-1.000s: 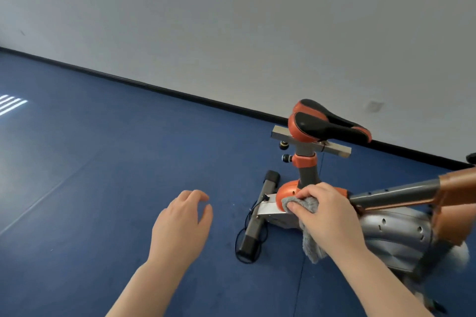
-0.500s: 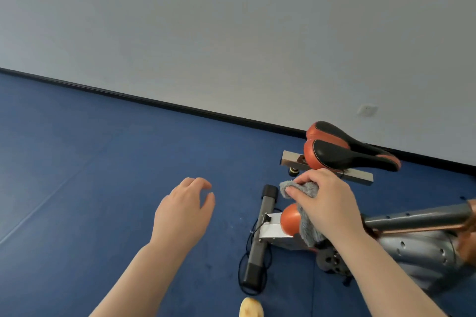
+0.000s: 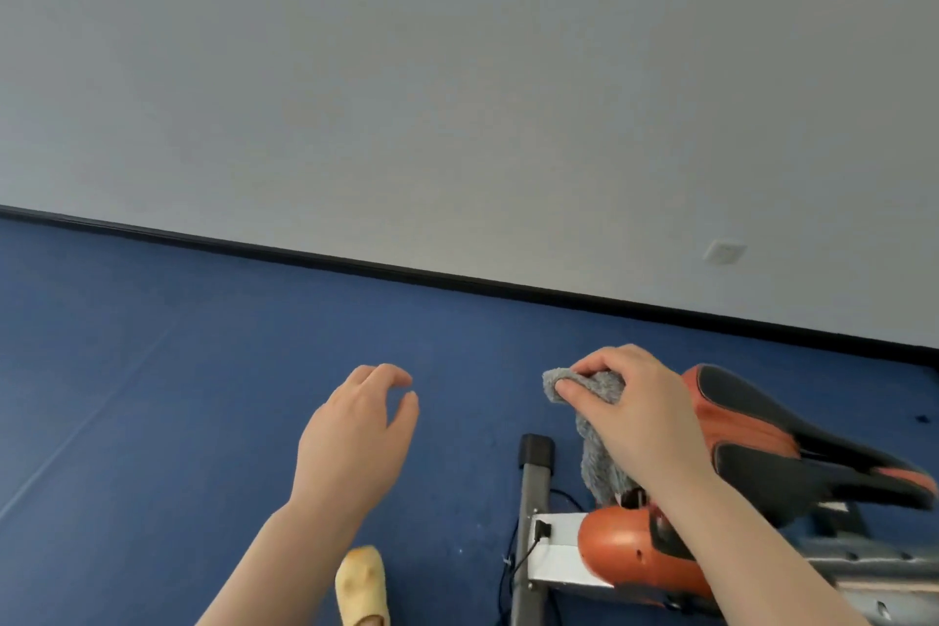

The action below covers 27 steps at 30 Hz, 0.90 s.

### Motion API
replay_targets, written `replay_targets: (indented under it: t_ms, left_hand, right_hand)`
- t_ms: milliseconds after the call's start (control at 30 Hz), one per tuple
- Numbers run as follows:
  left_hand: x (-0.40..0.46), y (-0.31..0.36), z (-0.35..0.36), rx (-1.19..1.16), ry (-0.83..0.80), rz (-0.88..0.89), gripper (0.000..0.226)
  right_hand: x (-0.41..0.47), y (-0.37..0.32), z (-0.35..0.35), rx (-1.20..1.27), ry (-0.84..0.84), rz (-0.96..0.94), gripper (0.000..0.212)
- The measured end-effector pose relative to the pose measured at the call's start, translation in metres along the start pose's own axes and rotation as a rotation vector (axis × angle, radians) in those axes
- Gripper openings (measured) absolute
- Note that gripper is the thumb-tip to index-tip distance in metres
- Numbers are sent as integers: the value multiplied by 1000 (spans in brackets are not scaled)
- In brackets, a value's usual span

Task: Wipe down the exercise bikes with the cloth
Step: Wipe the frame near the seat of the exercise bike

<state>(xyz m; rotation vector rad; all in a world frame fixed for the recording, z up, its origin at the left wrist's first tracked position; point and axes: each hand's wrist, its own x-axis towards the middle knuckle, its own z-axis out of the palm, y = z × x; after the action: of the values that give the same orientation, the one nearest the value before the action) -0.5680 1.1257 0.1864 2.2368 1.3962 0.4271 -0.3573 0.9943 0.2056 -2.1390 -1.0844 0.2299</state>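
Blue floor [image 3: 203, 397] meets a grey wall [image 3: 457, 66]; right hand [image 3: 640, 417] grips the cloth [image 3: 599, 463] beside the bike [image 3: 635, 554] saddle [image 3: 752, 427]; left hand [image 3: 355, 437] hovers, fingers loosely curled, holding nothing.

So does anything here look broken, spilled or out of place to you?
Nothing stands out. The right hand grips the grey cloth beside the bike's saddle, the left hand hovers with nothing in it, and a black cable lies loose on the blue floor by the rear foot bar. The saddle's doubled outline looks like motion blur, not damage.
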Motion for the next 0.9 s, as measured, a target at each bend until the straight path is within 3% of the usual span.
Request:
replay_targets:
  t_ms: [367, 700, 900]
  left_hand:
    - [261, -4, -23, 50, -196, 297, 22]
    - [369, 132, 66, -33, -461, 693, 24]
    - [419, 229, 114, -19, -479, 897, 23]
  right_hand:
    - [160, -38, 46, -64, 342, 331, 11]
    - [212, 13, 1, -128, 620, 619, 13]
    - [265, 55, -31, -109, 708, 686, 12]
